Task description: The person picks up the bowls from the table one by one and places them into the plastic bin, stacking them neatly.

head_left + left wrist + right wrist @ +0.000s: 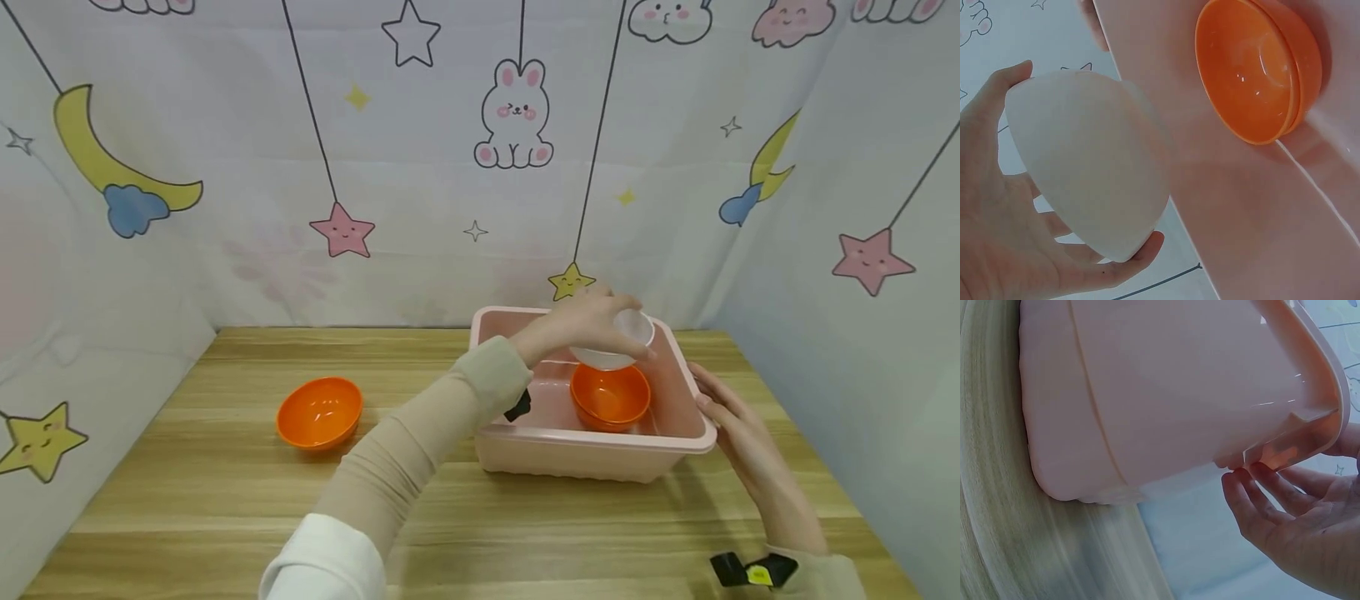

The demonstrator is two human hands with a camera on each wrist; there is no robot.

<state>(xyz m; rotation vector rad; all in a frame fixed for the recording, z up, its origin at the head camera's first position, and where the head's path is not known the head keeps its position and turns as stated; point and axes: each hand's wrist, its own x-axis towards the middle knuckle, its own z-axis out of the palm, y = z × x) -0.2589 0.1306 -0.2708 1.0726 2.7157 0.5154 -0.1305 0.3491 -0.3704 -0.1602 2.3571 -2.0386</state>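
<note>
My left hand point(585, 323) holds a white bowl point(634, 327) by its rim, above the back right part of a pink plastic basin point(577, 456). In the left wrist view the bowl is tilted on its side, thumb and fingers spread around its edge. Below it, inside the basin, a stack of orange bowls point(609, 398) stands upright, apart from the white one. My right hand point(750, 450) grips the basin's right rim; the right wrist view has the fingers point(1260, 512) curled under the edge. Another orange bowl point(320, 413) sits on the table, left of the basin.
The wooden table point(225, 500) carries the basin right of centre, close to its back edge. A white curtain point(420, 167) printed with stars, moons and a rabbit surrounds the back and both sides. My left forearm crosses over the basin's left side.
</note>
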